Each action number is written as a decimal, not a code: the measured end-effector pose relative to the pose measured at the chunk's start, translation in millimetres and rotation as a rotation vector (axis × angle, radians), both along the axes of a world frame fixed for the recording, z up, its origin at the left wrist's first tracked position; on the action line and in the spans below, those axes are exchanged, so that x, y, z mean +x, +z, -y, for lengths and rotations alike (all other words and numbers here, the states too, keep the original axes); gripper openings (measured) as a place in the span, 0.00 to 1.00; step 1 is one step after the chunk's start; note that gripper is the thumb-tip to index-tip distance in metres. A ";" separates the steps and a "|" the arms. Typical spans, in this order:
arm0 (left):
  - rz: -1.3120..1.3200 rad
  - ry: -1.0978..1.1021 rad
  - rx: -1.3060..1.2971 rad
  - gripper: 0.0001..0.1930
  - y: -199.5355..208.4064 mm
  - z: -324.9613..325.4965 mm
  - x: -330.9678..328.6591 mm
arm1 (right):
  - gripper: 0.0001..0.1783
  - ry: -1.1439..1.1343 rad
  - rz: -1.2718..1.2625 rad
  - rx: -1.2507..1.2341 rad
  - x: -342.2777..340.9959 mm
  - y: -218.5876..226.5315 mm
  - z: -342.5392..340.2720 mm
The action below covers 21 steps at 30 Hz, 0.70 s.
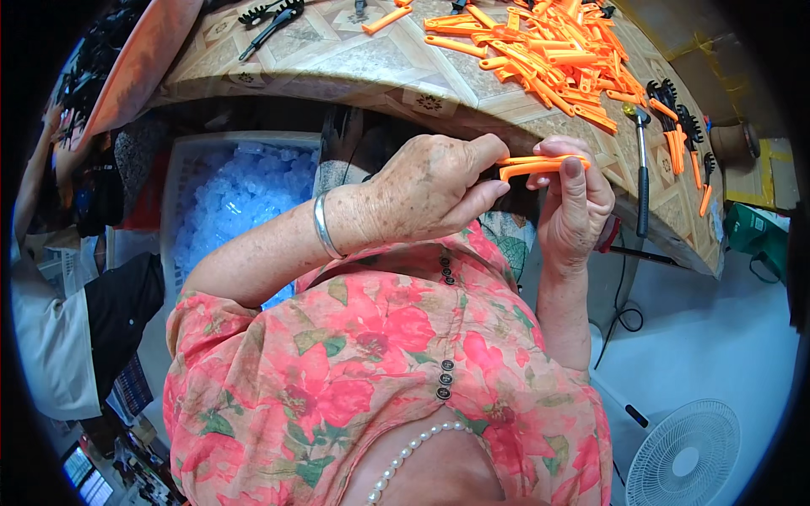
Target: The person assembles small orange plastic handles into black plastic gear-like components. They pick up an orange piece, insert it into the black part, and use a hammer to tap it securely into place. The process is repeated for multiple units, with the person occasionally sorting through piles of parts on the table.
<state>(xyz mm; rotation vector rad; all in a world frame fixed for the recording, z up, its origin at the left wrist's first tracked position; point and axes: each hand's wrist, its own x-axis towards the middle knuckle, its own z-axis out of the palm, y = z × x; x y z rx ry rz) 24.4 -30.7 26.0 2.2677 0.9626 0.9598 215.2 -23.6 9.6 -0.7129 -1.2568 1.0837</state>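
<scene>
Just off the table's near edge, my right hand pinches an orange plastic handle between thumb and fingers. The handle looks like two slim halves lying one over the other, slightly apart at the left end. My left hand, with a silver bangle at the wrist, is closed with thumb and forefinger at that end. Something dark shows between those fingers, but I cannot make out what it is. A large heap of orange handles lies on the table beyond.
The patterned table curves across the front. On it lie a hammer, black claw-like pieces with orange handles, and a black claw tool. A white crate of bluish clear pieces stands left. A fan stands right; another person is left.
</scene>
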 end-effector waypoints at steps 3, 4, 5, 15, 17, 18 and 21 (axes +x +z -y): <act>-0.045 0.061 -0.017 0.12 4.8 0.3 -2.3 | 0.15 -0.003 -0.030 -0.020 -5.5 -3.0 -1.3; -0.058 0.089 0.001 0.12 3.8 0.6 -0.9 | 0.15 -0.019 -0.012 -0.012 -7.3 -3.6 -0.6; -0.071 0.117 0.018 0.11 3.2 0.8 -0.5 | 0.15 -0.036 0.006 -0.005 -9.1 -4.1 0.6; -0.129 -0.046 0.034 0.08 0.3 -9.8 -15.8 | 0.12 0.118 -0.018 -0.031 -14.1 -12.3 2.2; -0.194 -0.069 0.010 0.09 2.9 -13.8 -19.8 | 0.12 0.085 -0.041 -0.075 -18.5 -15.9 4.4; -0.192 -0.104 -0.051 0.09 4.2 -16.6 -22.0 | 0.11 0.068 -0.052 -0.098 -20.1 -16.6 5.3; -0.179 -0.242 -0.289 0.10 9.3 -25.9 -30.6 | 0.11 0.054 -0.042 -0.166 -20.6 -18.1 6.1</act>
